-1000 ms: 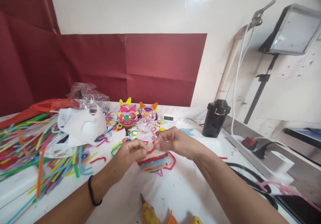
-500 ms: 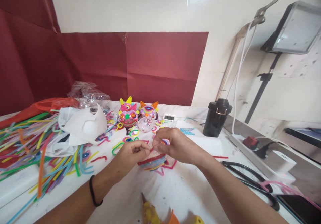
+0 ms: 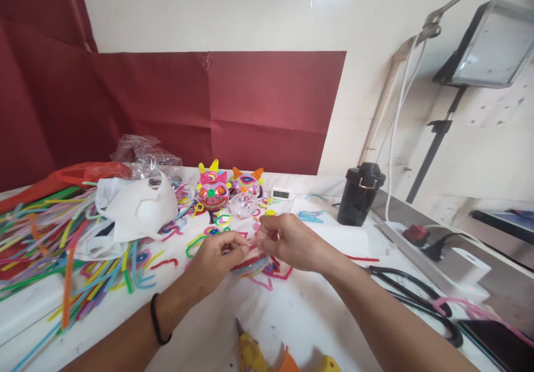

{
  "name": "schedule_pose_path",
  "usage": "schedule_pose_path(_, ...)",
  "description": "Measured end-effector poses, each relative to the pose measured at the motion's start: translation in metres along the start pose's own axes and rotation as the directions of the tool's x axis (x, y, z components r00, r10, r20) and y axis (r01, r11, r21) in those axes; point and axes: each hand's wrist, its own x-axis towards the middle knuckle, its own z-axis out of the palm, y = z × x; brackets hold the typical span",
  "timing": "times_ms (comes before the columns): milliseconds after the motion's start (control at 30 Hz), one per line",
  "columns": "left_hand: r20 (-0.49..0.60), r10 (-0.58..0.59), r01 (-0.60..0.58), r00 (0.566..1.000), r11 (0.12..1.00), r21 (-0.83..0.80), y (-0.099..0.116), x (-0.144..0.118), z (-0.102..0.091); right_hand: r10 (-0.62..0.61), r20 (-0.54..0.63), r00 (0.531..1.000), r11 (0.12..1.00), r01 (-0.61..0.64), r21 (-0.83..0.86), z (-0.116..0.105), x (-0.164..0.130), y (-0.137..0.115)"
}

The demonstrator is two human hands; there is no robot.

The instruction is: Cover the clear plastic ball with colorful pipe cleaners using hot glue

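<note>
Basically, L hand (image 3: 221,255) and R hand (image 3: 292,241) sit near centre, fingertips curled inward, v. close tog.; can't tell if either grips anything. Striped piece (image 3: 254,269) lies just below them, upper part hidden by the fingers. Btm centre: yellow tool (image 3: 252,354) w/ dark tip pointing up twd it, orange piece (image 3: 288,362) beside. Lower R: black scissor handles (image 3: 411,301), partly behind the R forearm, & dark phone (image 3: 503,341). White power strip (image 3: 400,244) & black cup (image 3: 361,197) stand higher, R side. Behind the hands: clear plastic item (image 3: 243,206), two decorated heads (image 3: 213,193), small timer (image 3: 281,194). L side's crowded: cut white sheet (image 3: 144,211) atop/beside coloured strips (image 3: 67,272).
</note>
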Motion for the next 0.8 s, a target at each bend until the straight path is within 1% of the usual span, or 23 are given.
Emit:
schedule_pose_path(100, -0.023, -0.029, 0.028, 0.999, 0.999, -0.044, 0.004, 0.0, 0.001, -0.035, 0.024, 0.999, 0.999, 0.035, 0.018, -0.003, 0.0, 0.002)
schedule_pose_path(167, -0.024, -0.043, 0.041, 0.999, 0.997, -0.06, 0.005, 0.0, 0.001, -0.052, 0.029, 0.998, 0.999, 0.052, -0.002, -0.005, 0.0, 0.003)
schedule_pose_path(300, -0.021, -0.044, 0.043, 0.999, 0.998, -0.041, 0.003, 0.001, 0.0, -0.097, 0.017, 0.995, 0.993, 0.098, -0.07, -0.004, 0.0, 0.004)
schedule_pose_path(467, -0.017, -0.041, 0.041, 0.999, 0.999, -0.034, -0.001, 0.002, -0.003, -0.148, 0.01, 0.989, 0.984, 0.148, -0.096, -0.003, 0.0, 0.008)
schedule_pose_path(533, -0.022, -0.025, 0.024, 0.999, 0.999, -0.025, -0.001, 0.002, -0.004, -0.195, 0.0, 0.981, 0.976, 0.194, -0.1, -0.004, -0.001, 0.01)
schedule_pose_path(600, -0.021, -0.015, 0.014, 1.0, 1.0, -0.023, -0.001, 0.002, -0.006, -0.272, -0.019, 0.962, 0.957, 0.268, -0.107, -0.005, -0.001, 0.011)
schedule_pose_path(667, -0.018, -0.019, 0.018, 1.0, 0.999, -0.039, 0.0, 0.003, -0.007, -0.362, -0.029, 0.932, 0.925, 0.355, -0.135, -0.005, 0.0, 0.011)
schedule_pose_path(733, -0.015, -0.044, 0.043, 0.999, 0.997, -0.069, 0.003, 0.003, -0.008, -0.436, -0.017, 0.9, 0.883, 0.425, -0.199, -0.004, 0.0, 0.012)
schedule_pose_path(800, -0.02, -0.077, 0.075, 0.997, 0.992, -0.1, 0.007, 0.003, -0.007, -0.48, 0.006, 0.877, 0.837, 0.46, -0.295, -0.003, 0.001, 0.013)
